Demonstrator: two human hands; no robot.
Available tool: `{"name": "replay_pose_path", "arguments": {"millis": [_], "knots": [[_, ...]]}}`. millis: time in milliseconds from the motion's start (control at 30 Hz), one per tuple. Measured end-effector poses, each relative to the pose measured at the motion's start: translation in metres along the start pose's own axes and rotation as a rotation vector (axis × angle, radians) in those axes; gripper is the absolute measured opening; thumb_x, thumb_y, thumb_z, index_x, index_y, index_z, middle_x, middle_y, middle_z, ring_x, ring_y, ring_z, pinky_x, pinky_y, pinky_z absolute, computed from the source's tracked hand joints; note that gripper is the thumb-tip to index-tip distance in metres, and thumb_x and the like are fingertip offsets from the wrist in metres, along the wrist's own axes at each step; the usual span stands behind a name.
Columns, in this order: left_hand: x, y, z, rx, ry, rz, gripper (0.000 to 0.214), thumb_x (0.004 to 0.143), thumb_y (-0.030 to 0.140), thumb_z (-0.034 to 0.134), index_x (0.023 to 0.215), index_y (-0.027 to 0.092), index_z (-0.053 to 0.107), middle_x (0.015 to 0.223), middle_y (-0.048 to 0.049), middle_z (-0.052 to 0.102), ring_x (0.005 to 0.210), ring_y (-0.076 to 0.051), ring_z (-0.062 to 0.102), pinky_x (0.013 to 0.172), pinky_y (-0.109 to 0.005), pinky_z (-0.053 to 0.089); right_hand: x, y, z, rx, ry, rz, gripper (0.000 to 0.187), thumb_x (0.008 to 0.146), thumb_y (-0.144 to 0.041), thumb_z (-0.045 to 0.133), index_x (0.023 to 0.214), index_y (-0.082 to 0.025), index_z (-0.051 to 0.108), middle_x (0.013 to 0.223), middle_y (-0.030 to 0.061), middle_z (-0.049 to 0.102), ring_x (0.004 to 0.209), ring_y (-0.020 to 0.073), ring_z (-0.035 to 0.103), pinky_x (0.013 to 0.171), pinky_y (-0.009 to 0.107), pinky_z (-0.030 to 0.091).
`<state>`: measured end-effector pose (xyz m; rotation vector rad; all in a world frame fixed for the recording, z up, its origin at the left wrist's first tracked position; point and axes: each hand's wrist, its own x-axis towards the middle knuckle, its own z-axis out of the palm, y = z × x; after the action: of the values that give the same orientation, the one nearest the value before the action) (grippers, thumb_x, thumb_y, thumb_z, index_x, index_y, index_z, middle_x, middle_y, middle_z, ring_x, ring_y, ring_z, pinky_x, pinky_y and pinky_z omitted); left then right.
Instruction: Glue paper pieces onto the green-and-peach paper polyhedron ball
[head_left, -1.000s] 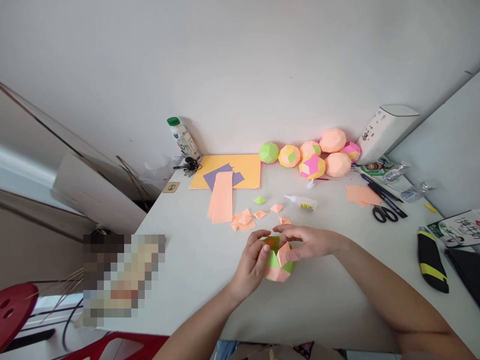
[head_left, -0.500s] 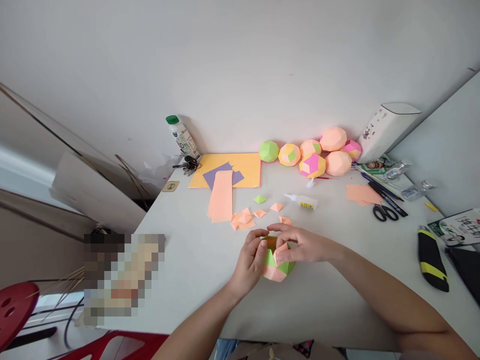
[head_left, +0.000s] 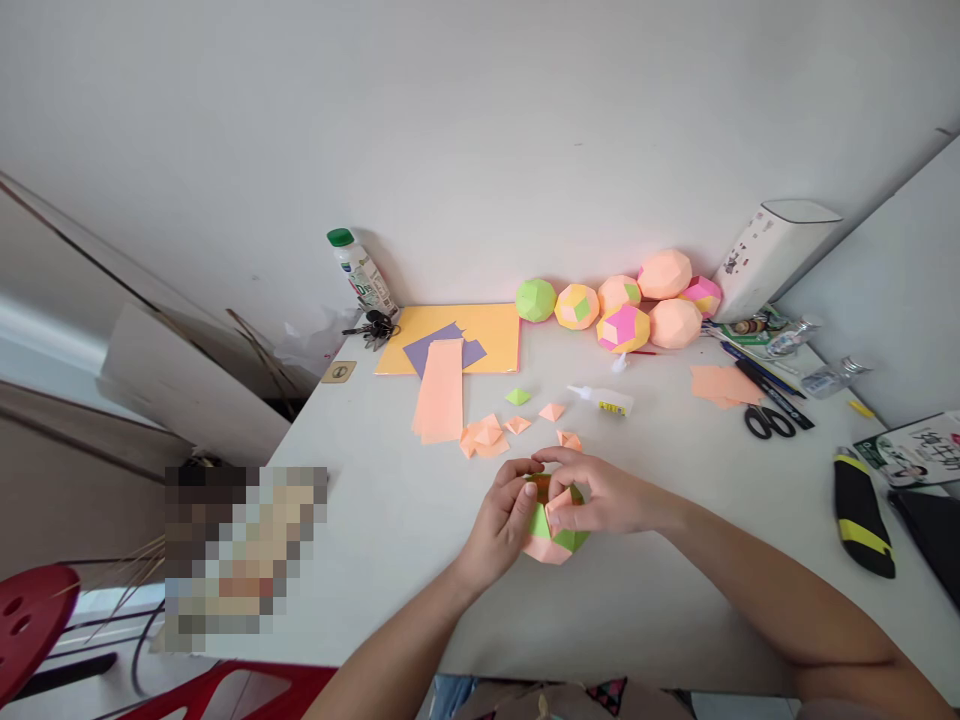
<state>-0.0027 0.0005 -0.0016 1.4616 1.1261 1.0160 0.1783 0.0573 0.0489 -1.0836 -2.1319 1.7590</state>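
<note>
A part-built paper ball [head_left: 547,549] in green and peach rests near the table's front, its top open and its inside orange. My left hand [head_left: 508,510] is wrapped round the ball's left side, thumb over the rim. Between the thumb and fingers of my right hand [head_left: 596,497] is a folded peach paper piece [head_left: 559,508], pressed against the ball's upper right edge. Just beyond lie folded peach pieces [head_left: 552,411], a green folded piece [head_left: 517,396] and a glue bottle [head_left: 606,401], with its small cap [head_left: 619,363] standing behind it.
Several finished paper balls [head_left: 623,328] line the wall. Peach strips [head_left: 442,390] lie on purple and yellow sheets [head_left: 491,325] beside keys and a bottle [head_left: 362,272]. Scissors [head_left: 769,421], pens, peach paper and a black-and-yellow cutter [head_left: 862,512] are on the right.
My right fingers have shifted slightly on the folded peach piece, which sits a little lower against the ball's rim. My left hand keeps its hold.
</note>
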Motion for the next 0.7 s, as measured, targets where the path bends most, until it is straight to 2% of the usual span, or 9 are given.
{"name": "replay_pose_path", "arguments": {"millis": [100, 400, 533, 700], "knots": [[-0.0004, -0.0006, -0.0002, -0.003, -0.008, -0.001, 0.047, 0.097, 0.045, 0.033, 0.087, 0.020, 0.071, 0.114, -0.0107, 0.052, 0.116, -0.024, 0.050, 0.098, -0.038, 0.044, 0.0000, -0.0022, 0.0011, -0.006, 0.005, 0.005, 0.012, 0.073, -0.028, 0.067, 0.068, -0.019, 0.062, 0.135, 0.0069, 0.044, 0.127, 0.0327, 0.042, 0.091, 0.041, 0.043], [-0.0004, 0.0001, 0.0000, 0.025, -0.018, 0.002, 0.046, 0.097, 0.044, 0.033, 0.083, 0.019, 0.068, 0.114, -0.0112, 0.051, 0.116, -0.023, 0.049, 0.097, -0.037, 0.044, 0.0022, -0.0024, 0.0019, -0.006, -0.054, 0.011, 0.016, 0.077, -0.028, 0.063, 0.067, -0.018, 0.056, 0.129, 0.0048, 0.046, 0.113, 0.0258, 0.051, 0.084, 0.035, 0.045], [-0.0012, 0.0012, 0.0023, 0.049, -0.003, 0.012, 0.044, 0.097, 0.043, 0.034, 0.082, 0.017, 0.066, 0.112, -0.0120, 0.051, 0.112, -0.023, 0.052, 0.095, -0.037, 0.045, 0.0025, -0.0009, 0.0003, 0.019, -0.092, 0.035, 0.012, 0.077, -0.029, 0.064, 0.073, -0.018, 0.061, 0.132, 0.0059, 0.045, 0.117, 0.0272, 0.049, 0.088, 0.036, 0.044], [-0.0010, 0.0013, 0.0041, 0.085, 0.007, 0.032, 0.045, 0.097, 0.044, 0.033, 0.080, 0.017, 0.065, 0.110, -0.0125, 0.051, 0.110, -0.023, 0.053, 0.093, -0.038, 0.047, 0.0019, 0.0027, 0.0017, 0.073, -0.094, 0.020, 0.023, 0.082, -0.040, 0.063, 0.077, -0.018, 0.065, 0.142, 0.0057, 0.038, 0.122, 0.0291, 0.047, 0.095, 0.040, 0.043]]}}
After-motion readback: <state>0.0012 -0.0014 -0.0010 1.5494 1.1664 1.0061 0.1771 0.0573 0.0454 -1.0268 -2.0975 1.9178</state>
